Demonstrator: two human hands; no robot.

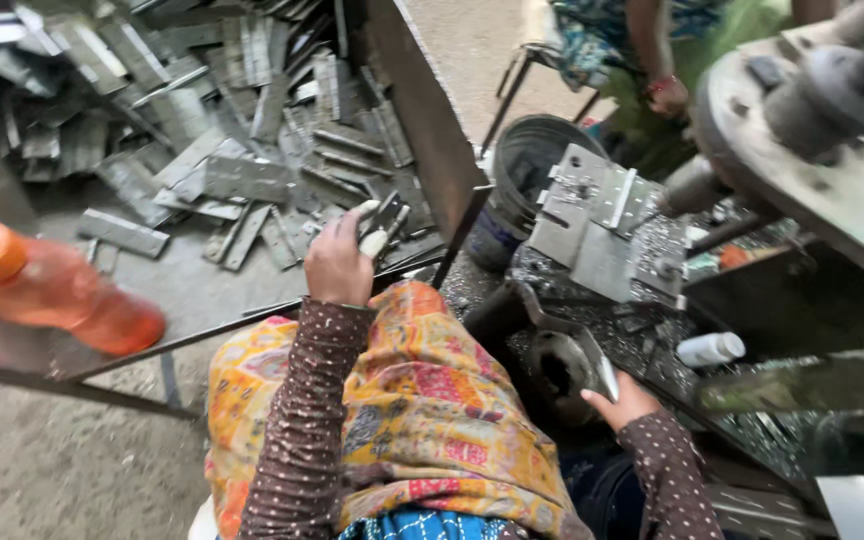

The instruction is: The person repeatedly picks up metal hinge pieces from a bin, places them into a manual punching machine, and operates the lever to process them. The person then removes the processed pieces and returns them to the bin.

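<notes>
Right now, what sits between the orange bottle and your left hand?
Head view: bare grey tray floor and one loose metal strip between orange bottle and left hand.

Below you, at lower left of the frame, lies a dusty grey concrete floor (42,470). A dark metal-framed tray table (422,120) fills the upper left. At right stands a heavy grey press machine (832,170), with a dark bucket (527,160) on the ground at upper centre. Soft daylight falls evenly, without hard shadows.
</notes>
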